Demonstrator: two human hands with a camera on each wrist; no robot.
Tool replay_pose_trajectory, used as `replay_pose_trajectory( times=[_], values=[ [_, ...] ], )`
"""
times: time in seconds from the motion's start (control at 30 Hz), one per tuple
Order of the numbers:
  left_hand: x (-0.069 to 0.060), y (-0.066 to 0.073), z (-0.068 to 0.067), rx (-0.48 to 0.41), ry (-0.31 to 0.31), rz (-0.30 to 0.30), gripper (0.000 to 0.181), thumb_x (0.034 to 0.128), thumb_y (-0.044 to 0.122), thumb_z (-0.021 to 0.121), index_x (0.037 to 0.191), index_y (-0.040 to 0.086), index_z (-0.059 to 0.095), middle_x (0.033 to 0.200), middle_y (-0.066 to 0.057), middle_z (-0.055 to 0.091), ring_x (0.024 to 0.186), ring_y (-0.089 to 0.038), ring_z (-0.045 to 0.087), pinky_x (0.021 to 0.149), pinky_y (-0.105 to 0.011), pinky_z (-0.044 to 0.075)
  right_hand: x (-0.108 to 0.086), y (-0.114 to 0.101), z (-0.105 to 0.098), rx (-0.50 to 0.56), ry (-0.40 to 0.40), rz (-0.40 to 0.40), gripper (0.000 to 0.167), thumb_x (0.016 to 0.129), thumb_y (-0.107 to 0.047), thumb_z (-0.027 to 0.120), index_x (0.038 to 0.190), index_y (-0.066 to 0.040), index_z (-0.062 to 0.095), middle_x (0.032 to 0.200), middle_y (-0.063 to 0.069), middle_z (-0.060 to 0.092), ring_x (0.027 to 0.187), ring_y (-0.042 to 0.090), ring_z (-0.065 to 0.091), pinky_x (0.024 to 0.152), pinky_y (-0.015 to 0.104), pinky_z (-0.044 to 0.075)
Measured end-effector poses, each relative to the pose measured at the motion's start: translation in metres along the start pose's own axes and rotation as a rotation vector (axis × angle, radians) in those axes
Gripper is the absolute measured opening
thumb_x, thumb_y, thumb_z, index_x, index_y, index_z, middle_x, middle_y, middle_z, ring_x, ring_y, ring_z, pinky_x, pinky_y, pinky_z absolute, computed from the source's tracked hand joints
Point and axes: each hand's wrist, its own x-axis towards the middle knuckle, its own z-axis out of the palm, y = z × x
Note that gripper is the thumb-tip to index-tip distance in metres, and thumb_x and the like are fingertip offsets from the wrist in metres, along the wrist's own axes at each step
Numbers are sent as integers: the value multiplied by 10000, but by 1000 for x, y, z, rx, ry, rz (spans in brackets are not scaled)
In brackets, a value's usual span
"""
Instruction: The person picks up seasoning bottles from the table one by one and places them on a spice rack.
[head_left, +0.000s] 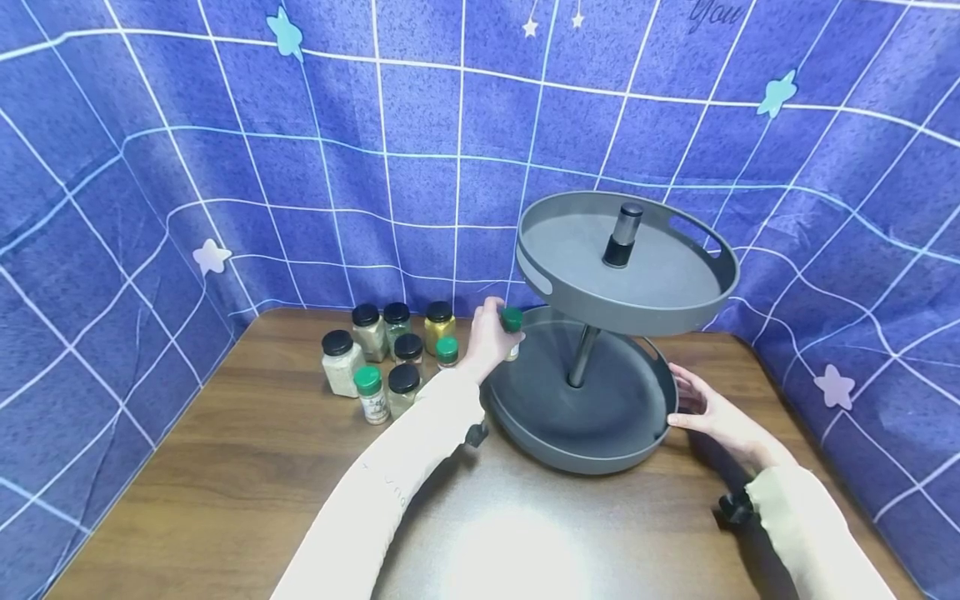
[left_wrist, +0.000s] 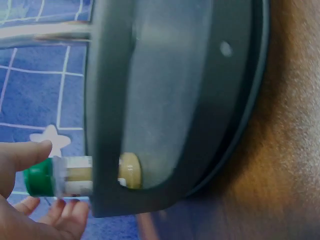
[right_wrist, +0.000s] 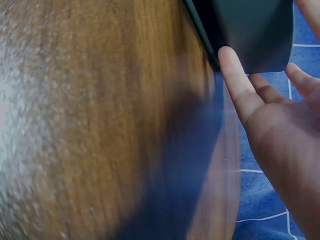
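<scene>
Keep upright the clear green-capped jar (left_wrist: 75,176) my left hand (head_left: 489,337) grips; splayed right hand (head_left: 711,417) touches right edge of round grey lower tray (head_left: 585,462).

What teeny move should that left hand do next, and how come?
I'd probably settle the green-capped jar flat on the lower tray before the left hand moves away: its base shows through the tray's handle slot, and I can't tell whether it's resting.
</scene>
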Motion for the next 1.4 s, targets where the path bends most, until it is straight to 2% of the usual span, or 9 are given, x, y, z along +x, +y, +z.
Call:
replay_pose_trajectory(
  times=[0.2, 0.63, 0.9, 1.1, 1.23, 1.4],
  values=[
    [-2, 12, -11, -1, -19, -51, 683, 726, 187, 801, 1295, 64, 446, 1105, -181, 547, 1040, -325, 550, 920, -413, 464, -1, -2, -3, 3, -8, 6, 838, 854, 4, 644, 1496, -27, 107, 1402, 362, 261, 1177, 100, 461, 911, 143, 405],
    [-13, 37, -35, -37, -100, 22, 753, 724, 211, 803, 1350, 79, 407, 1229, -182, 544, 1146, -300, 510, 978, -409, 432, -5, -7, -5, -53, 5, -4, 837, 846, -4, 658, 1483, 17, 115, 1391, 368, 281, 1142, 48, 471, 894, 139, 416],
    [-25, 40, -49, -61, -105, 105, 738, 686, 257, 818, 1312, 108, 458, 1181, -145, 574, 1042, -269, 569, 899, -399, 464, -5, -8, -3, -67, 6, 6, 841, 846, -16, 664, 1483, 17, 116, 1404, 357, 288, 1151, 53, 468, 898, 143, 414],
    [-38, 39, -66, -74, -100, 189, 680, 683, 252, 810, 1269, 103, 499, 1183, -151, 566, 1047, -290, 577, 901, -397, 471, -3, -6, -1, -72, 9, 4, 850, 838, -21, 676, 1484, 9, 124, 1404, 352, 296, 1163, 68, 458, 901, 147, 417],
    [-45, 33, -79, -94, -99, 212, 650, 686, 232, 808, 1253, 104, 517, 1190, -139, 565, 1072, -291, 563, 924, -397, 463, -2, -6, 1, -78, 2, 4, 860, 835, -32, 682, 1486, 6, 121, 1413, 353, 285, 1168, 67, 454, 894, 141, 416],
    [-54, 27, -94, -97, -83, 244, 622, 699, 243, 814, 1235, 102, 533, 1187, -115, 570, 1083, -285, 557, 942, -386, 450, -1, -8, 3, -86, -2, -1, 869, 832, -36, 686, 1485, 16, 113, 1420, 353, 275, 1181, 174, 472, 887, 132, 419]
  ],
)
